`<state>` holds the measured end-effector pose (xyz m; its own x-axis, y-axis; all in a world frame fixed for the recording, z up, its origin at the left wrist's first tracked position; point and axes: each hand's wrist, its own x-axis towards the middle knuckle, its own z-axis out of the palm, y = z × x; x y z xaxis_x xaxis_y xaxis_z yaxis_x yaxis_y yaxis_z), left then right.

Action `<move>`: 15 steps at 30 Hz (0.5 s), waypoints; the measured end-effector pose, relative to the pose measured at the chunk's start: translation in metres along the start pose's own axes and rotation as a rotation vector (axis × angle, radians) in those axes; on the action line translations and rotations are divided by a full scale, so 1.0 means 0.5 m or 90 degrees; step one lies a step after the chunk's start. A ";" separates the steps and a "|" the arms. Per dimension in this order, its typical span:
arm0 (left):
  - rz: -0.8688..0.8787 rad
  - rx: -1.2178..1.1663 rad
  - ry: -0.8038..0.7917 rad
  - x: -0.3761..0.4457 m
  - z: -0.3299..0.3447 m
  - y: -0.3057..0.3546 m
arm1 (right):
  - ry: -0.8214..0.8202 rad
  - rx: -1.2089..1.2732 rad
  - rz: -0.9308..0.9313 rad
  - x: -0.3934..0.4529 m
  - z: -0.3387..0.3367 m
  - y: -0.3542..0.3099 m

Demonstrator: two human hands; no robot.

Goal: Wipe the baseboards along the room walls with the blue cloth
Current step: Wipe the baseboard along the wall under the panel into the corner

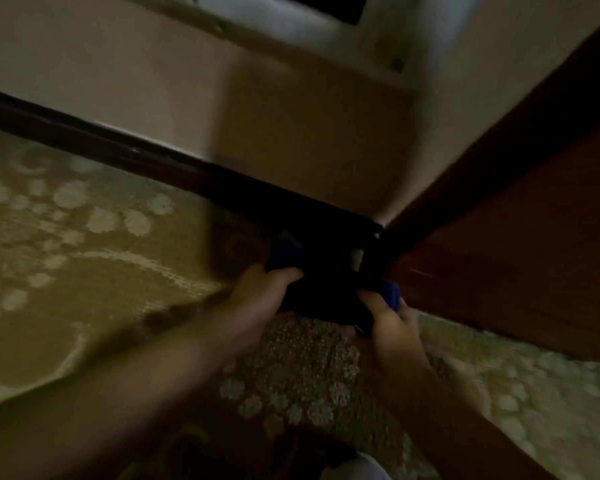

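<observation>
Along the left side of your view, the patterned carpet [66,258] spreads out in tan and pale floral blotches, blurred and dim. Above it, a dark baseboard [125,150] runs diagonally from the upper left down toward the corner, at the foot of a beige wall [118,64].

Moving toward the middle, your left hand [260,292] reaches in from the lower left with its fingers curled over the left edge of the blue cloth [319,282]. You hold the cloth bunched between both hands, low in the corner where the baseboard ends, just in front of it; the shadow there is too deep to tell whether the cloth actually touches the wood. Most of the cloth reads nearly black, with brighter blue showing at its left and right ends.

Just right of that, your right hand [392,323] grips the cloth's other end, thumb and fingers pinched around the blue fold. Below your hands lies a darker, speckled patch of carpet with pale flower shapes.

At the top, a white-framed fixture [326,32] sits on the wall, blurred. Farther right, a reddish-brown wooden panel [520,244] slants from the upper right down to the corner, meeting the carpet along its lower edge.
</observation>
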<state>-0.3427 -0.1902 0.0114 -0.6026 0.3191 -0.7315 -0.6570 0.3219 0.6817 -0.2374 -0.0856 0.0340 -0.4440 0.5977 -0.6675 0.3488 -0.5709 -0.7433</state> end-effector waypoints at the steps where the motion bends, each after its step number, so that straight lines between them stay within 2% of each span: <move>1: -0.001 -0.007 -0.009 -0.005 -0.014 0.003 | 0.007 -0.005 -0.001 -0.006 -0.002 -0.004; 9: -0.074 -0.142 -0.046 -0.056 -0.093 0.026 | 0.046 0.044 0.062 -0.095 0.034 0.008; 12: -0.053 -0.157 -0.044 -0.081 -0.111 0.069 | 0.035 0.024 0.029 -0.143 0.074 -0.023; 15: -0.022 -0.187 -0.059 -0.098 -0.111 0.108 | 0.085 0.066 0.017 -0.170 0.106 -0.070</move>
<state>-0.3734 -0.2379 0.0832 -0.5425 0.3966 -0.7406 -0.7877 0.0662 0.6125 -0.2555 -0.1461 0.1194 -0.3195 0.6476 -0.6918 0.2691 -0.6379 -0.7215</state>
